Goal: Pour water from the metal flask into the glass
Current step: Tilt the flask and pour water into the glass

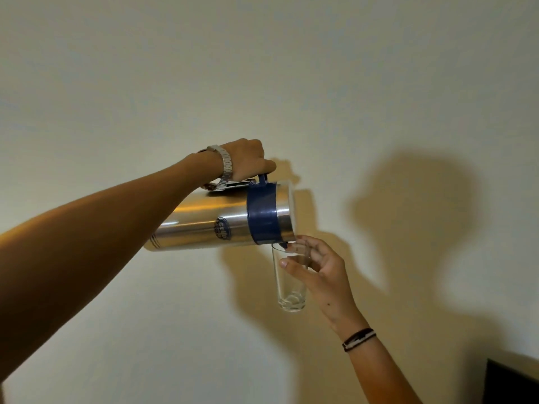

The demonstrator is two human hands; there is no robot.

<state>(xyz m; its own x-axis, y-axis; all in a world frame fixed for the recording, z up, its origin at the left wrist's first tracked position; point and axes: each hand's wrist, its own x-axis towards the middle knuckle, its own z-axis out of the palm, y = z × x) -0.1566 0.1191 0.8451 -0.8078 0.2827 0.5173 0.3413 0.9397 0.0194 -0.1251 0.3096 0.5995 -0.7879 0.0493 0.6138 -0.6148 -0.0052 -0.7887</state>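
A steel flask [210, 220] with a dark blue collar lies tipped almost level in mid-air, its spout end pointing right and down. My left hand [245, 158], a metal watch on its wrist, grips the flask's blue handle from above. Just under the spout a tall clear glass [288, 287] is held upright, its rim touching or nearly touching the spout. My right hand [318, 269] holds the glass near its upper part, thumb in front. A little liquid seems to sit at the glass's bottom; I cannot make out a stream.
A plain pale wall [291, 83] fills the background, with shadows of my arms and the flask on it. A dark object's corner [510, 383] shows at the bottom right. A black and white band circles my right wrist.
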